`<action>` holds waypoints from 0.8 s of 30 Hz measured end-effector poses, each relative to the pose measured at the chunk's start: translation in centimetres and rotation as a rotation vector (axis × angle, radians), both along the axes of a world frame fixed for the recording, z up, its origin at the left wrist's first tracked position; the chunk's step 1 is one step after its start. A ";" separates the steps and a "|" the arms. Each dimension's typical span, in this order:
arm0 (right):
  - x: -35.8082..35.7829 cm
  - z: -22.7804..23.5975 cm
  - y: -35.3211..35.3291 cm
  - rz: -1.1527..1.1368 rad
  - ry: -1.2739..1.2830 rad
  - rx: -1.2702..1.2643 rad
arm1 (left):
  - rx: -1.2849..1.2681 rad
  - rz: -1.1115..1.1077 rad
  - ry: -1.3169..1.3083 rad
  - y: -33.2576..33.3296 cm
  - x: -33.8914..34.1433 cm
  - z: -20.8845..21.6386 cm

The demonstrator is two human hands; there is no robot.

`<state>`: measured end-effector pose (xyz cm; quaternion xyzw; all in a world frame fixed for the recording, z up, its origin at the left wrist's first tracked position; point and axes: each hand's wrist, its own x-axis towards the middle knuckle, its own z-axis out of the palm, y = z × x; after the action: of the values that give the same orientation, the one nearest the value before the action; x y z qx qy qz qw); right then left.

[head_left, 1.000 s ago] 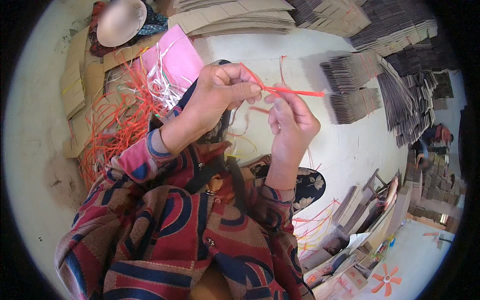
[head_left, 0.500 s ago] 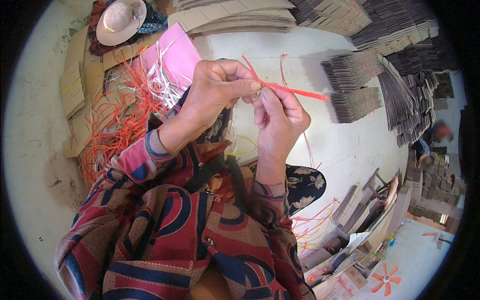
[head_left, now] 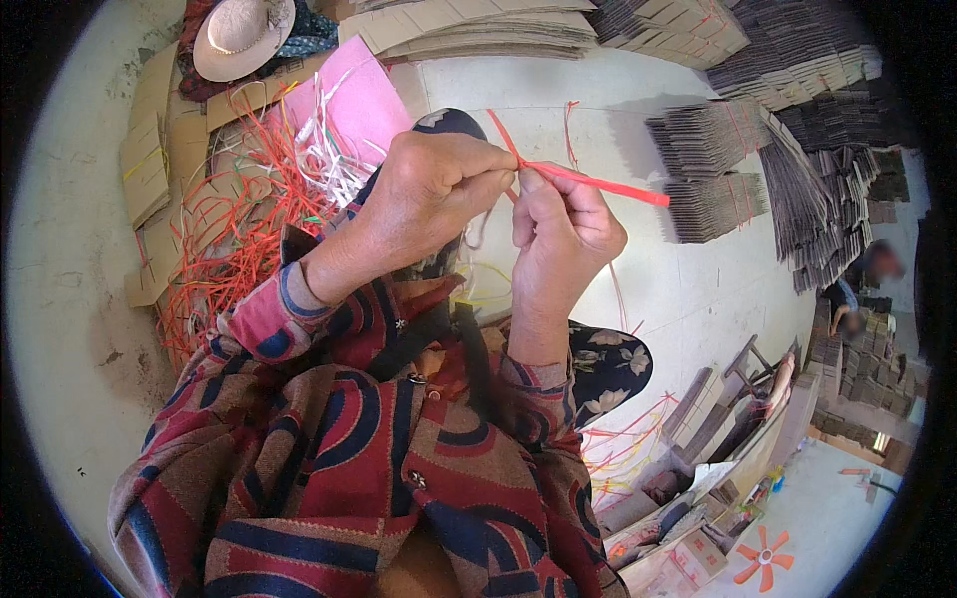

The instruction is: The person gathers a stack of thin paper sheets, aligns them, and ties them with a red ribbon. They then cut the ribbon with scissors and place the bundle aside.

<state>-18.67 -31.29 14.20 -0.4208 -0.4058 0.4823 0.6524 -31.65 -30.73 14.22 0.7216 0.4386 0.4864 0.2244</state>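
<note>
Both my hands are raised in front of my body, fingertips close together, working on a red plastic strap (head_left: 623,189). My left hand (head_left: 424,194) pinches it between thumb and bent fingers, and a short end sticks up beside those fingertips. Just to the right, my right hand (head_left: 563,234) is closed on the same strap, with a flat length running out past its knuckles. The strap crosses itself between the two hands; whether there is a knot there I cannot tell.
A tangle of red straps (head_left: 234,249) and white strips (head_left: 334,149) lies to my left near a pink sheet (head_left: 364,85). A hat (head_left: 239,38) rests beyond. Cardboard stacks (head_left: 703,140) stand at right. Another person (head_left: 877,264) is far right, an orange fan (head_left: 766,558) lower right.
My left hand has turned so its back shows more, with its fingers drawn in at the crossing. The strap's right end reaches slightly farther right. My right hand has shifted a little to the right.
</note>
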 end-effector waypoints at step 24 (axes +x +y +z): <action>1.3 -1.3 0.5 0.111 -0.264 0.184 | 0.131 -0.024 -0.038 0.1 -0.6 -0.6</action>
<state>-17.40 -30.78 12.94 -0.3958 -0.5530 0.4192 0.6015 -32.26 -30.62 13.63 0.7304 0.3930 0.5250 0.1909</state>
